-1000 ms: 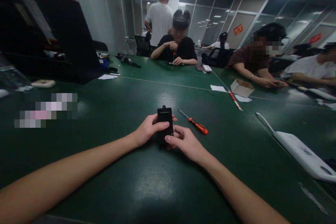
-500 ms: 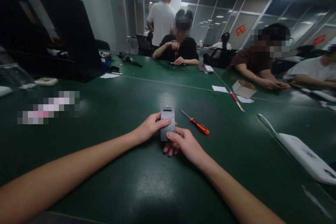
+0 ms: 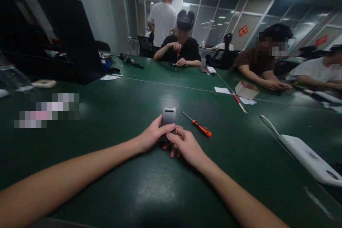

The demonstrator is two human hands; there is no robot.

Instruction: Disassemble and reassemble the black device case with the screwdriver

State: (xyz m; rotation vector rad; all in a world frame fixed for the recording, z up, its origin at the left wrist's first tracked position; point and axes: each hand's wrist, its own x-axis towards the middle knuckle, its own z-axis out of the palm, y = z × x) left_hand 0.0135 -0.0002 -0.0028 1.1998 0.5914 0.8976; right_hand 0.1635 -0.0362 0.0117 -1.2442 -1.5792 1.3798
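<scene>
Both hands are on a flat, dark grey rectangular case [image 3: 169, 118], which is held just over the green table [image 3: 112, 196] in front of the person, its slotted end pointing away. The left hand [image 3: 152, 136] wraps the case from its left side, with the thumb laid across the upper face, below the slot [image 3: 169, 111]. The right hand [image 3: 188, 145] has the lower right part, thumb on top near the left thumb and fingers curled underneath, some showing below the near edge. The grip of each hand is closed on the case. A small tab sticks out at the far end. Just to the right, apart from the hands, a screwdriver [image 3: 200, 127] with an orange and black handle lies on the table, its shaft slanting toward the case. Farther right rests a white rectangular device [image 3: 307, 156] with a looped strap. Beyond the screwdriver are an open box [image 3: 245, 90], a narrow red and pale strip [image 3: 239, 102] and a slip of white paper [image 3: 221, 89]. Across the table, a person in a black shirt [image 3: 167, 51] holds a thin tool upright over a small object; black cables [image 3: 129, 60] lie to the left of that person.
</scene>
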